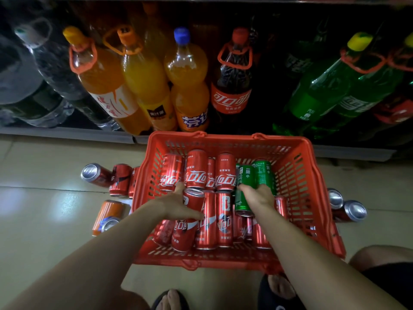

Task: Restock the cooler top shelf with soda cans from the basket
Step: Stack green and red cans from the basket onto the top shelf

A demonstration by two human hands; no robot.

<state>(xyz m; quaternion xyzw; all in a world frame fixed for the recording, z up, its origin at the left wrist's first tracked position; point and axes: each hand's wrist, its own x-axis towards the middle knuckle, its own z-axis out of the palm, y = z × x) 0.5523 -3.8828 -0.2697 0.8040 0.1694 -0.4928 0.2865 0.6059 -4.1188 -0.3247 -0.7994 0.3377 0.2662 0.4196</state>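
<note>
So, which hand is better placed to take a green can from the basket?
The right hand: it already lies on the green cans. The left hand rests on a red can.

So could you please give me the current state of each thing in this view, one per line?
Basket: on the floor, holding cans lying on their sides.
Left hand: closed around a red can.
Right hand: gripping a green can.
Orange can: lying on the floor, left of the basket.
Big bottles: capped, standing on the shelf.
</note>
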